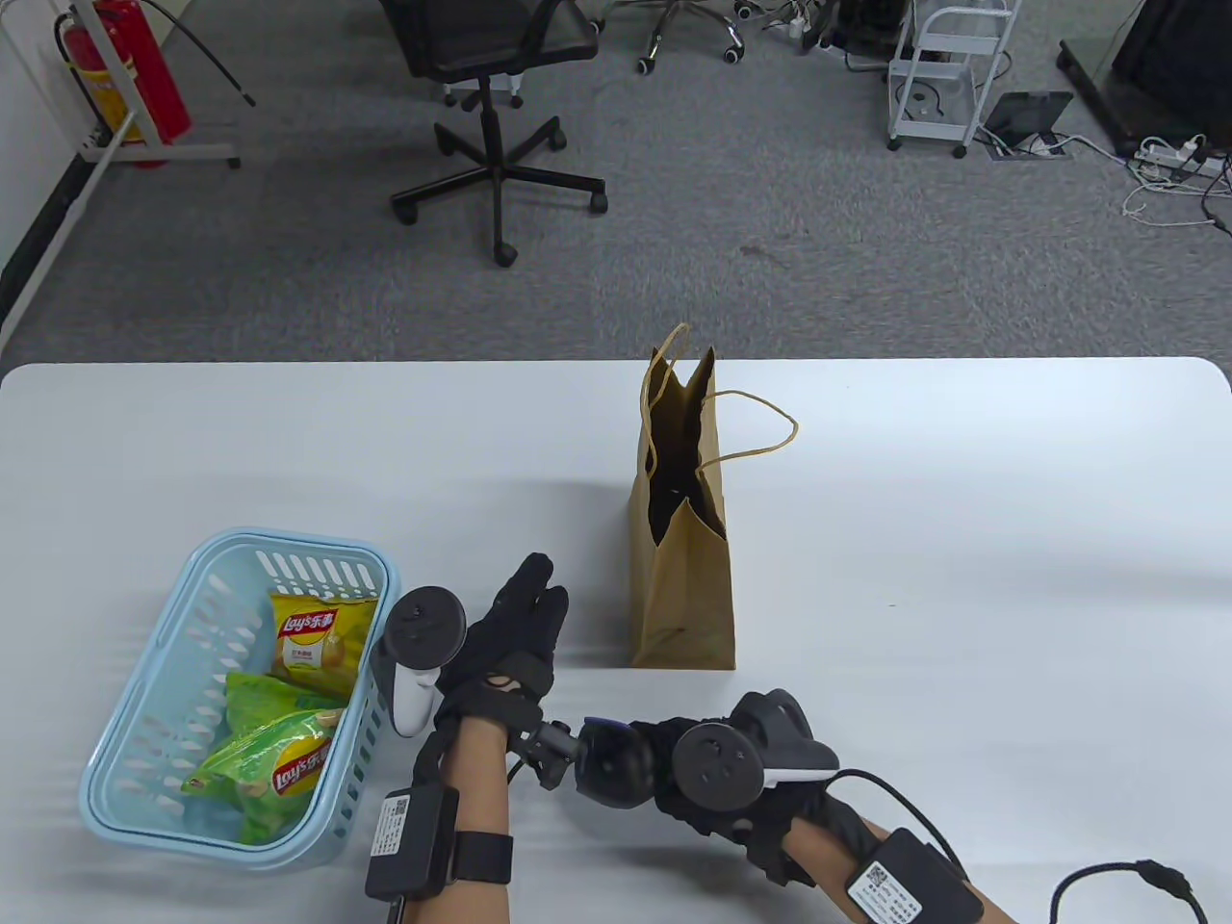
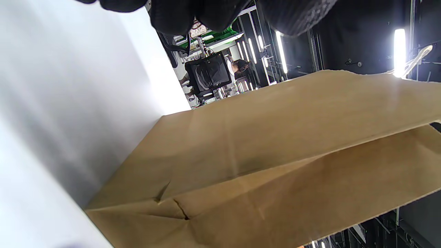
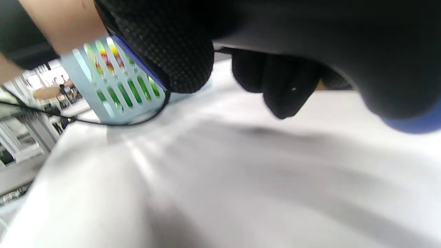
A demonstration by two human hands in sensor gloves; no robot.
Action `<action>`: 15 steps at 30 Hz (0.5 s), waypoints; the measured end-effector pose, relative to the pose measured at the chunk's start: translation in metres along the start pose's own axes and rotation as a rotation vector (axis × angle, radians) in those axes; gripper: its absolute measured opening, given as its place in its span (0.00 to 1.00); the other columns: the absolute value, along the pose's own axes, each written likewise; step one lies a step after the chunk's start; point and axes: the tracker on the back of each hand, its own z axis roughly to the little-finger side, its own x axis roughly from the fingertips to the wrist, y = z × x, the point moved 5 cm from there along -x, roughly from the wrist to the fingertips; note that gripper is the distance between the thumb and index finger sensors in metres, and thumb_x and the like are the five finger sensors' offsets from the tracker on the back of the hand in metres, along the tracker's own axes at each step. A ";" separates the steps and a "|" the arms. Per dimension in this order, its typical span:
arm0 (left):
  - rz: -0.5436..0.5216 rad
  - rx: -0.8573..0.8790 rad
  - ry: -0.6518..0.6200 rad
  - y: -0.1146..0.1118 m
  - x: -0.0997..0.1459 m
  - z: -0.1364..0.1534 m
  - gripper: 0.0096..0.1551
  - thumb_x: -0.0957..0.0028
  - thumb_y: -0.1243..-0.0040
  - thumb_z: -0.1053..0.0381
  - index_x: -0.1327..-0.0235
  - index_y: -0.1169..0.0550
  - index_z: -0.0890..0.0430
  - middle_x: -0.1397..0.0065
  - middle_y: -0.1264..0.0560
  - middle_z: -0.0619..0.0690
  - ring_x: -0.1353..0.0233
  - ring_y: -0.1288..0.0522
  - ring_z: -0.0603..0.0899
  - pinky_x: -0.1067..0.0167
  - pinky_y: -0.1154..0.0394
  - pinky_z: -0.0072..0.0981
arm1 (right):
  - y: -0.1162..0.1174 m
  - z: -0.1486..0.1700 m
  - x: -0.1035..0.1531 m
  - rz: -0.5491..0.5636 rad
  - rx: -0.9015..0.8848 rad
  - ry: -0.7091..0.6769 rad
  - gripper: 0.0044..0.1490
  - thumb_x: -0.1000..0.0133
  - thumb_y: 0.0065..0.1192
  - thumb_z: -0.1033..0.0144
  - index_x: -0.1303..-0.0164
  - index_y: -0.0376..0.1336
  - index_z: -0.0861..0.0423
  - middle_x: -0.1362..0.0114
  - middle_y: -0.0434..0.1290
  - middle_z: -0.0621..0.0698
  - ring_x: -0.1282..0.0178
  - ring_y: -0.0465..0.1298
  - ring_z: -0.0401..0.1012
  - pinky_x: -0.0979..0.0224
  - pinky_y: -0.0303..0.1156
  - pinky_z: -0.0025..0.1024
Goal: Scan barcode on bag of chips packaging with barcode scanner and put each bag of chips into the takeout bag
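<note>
Basket [image 1: 231,577] beside left hand [image 1: 515,626]; scanner possibly gripped.

Even overhead light is brightening the table [image 1: 962,539], sharp in the table view. Soft shadows are lying beside the takeout bag [image 1: 681,587]. Ceiling strip lights are glaring in the left wrist view. Motion blur is smearing the right wrist view.

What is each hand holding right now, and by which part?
The right hand grips the barcode scanner, apparently by its handle, though the glove hides the exact hold. The left hand holds nothing, fingers straight.
</note>
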 end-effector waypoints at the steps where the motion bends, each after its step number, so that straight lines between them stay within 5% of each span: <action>1: 0.003 -0.002 0.000 -0.001 0.000 0.000 0.45 0.38 0.53 0.45 0.16 0.42 0.72 0.19 0.45 0.77 0.26 0.51 0.88 0.38 0.48 0.81 | -0.013 0.000 0.005 0.042 -0.009 -0.010 0.40 0.44 0.76 0.64 0.26 0.62 0.68 0.35 0.79 0.65 0.46 0.89 0.55 0.38 0.80 0.63; 15: 0.010 -0.019 0.007 -0.003 -0.001 0.002 0.45 0.38 0.53 0.45 0.16 0.42 0.71 0.19 0.45 0.77 0.26 0.51 0.88 0.38 0.48 0.81 | -0.137 0.024 0.075 0.493 -0.190 -0.016 0.38 0.43 0.75 0.65 0.28 0.63 0.68 0.39 0.79 0.59 0.53 0.89 0.49 0.48 0.84 0.55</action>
